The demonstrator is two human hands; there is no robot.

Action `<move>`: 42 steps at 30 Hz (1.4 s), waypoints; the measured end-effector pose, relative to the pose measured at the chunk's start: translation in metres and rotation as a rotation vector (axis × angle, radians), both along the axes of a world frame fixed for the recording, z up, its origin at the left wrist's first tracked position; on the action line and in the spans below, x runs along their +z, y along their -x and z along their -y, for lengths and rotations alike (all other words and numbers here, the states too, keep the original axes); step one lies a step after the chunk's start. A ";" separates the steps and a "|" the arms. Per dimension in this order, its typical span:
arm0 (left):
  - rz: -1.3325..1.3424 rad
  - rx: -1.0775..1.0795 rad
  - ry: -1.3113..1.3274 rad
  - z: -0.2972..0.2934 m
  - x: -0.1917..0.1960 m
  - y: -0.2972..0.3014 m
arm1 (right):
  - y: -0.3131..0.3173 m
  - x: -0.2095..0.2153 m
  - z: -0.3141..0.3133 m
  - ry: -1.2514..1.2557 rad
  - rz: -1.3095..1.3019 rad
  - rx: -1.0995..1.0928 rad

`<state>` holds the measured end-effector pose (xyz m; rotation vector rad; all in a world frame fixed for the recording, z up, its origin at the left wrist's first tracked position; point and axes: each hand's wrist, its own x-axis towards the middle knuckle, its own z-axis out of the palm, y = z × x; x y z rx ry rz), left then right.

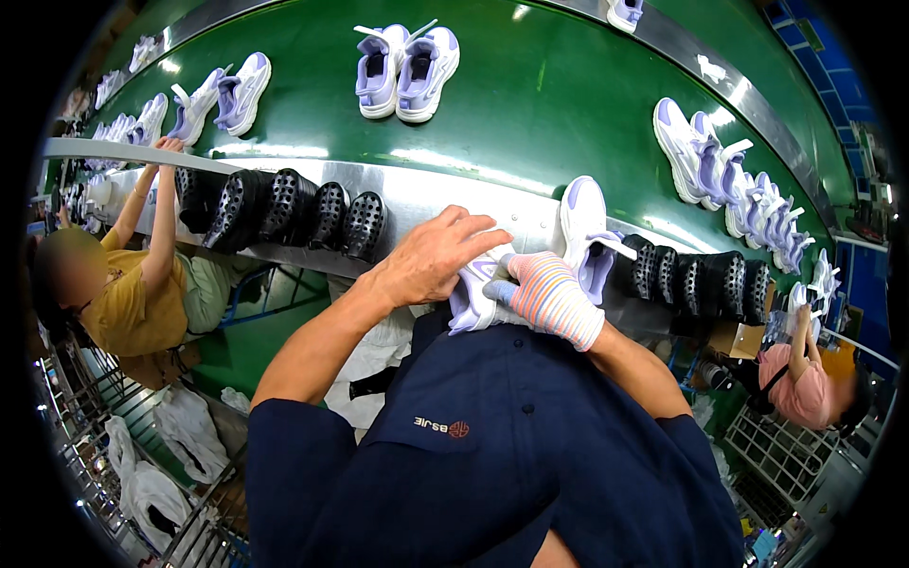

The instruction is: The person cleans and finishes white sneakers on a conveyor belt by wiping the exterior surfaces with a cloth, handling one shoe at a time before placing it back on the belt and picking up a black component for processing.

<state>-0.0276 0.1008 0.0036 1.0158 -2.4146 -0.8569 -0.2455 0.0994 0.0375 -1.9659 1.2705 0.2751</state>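
Against my body, at the bench edge, is a white and lavender sneaker [467,301], partly hidden by both hands. My bare left hand [431,256] grips it from the left, fingers bent over its top. My right hand [554,295], in a striped knit glove, closes on the same sneaker from the right, fingers curled at its upper. A second sneaker [584,213] of the same kind stands just beyond my right hand, toe pointing away, on the metal edge [426,194] of the green conveyor belt [530,104].
Black studded shoe lasts [284,208] line the metal ledge at left, and more lasts [701,284] at right. Sneaker pairs [407,71] sit along the belt. A person in yellow [142,303] works at left, another in pink [800,383] at right. Wire racks [786,454] stand behind.
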 end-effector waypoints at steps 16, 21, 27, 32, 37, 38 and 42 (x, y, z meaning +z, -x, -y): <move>0.100 0.447 -0.053 -0.046 -0.010 0.011 | 0.020 -0.036 -0.024 0.034 0.364 -0.278; 0.024 0.392 0.016 -0.047 -0.012 0.011 | 0.013 -0.031 -0.023 -0.042 0.303 -0.249; 0.032 0.386 0.022 -0.052 -0.017 0.013 | 0.011 -0.026 -0.039 0.071 0.173 -0.156; 0.009 0.495 -0.028 -0.059 -0.032 0.026 | 0.010 -0.041 -0.037 -0.114 0.185 -0.361; -0.038 0.521 -0.043 -0.064 -0.039 0.030 | 0.013 -0.040 -0.039 -0.144 0.248 -0.402; -0.050 0.515 -0.039 -0.063 -0.041 0.029 | 0.012 -0.039 -0.040 -0.063 0.211 -0.341; -0.069 0.493 -0.061 -0.063 -0.039 0.029 | 0.012 -0.038 -0.039 -0.202 0.229 -0.434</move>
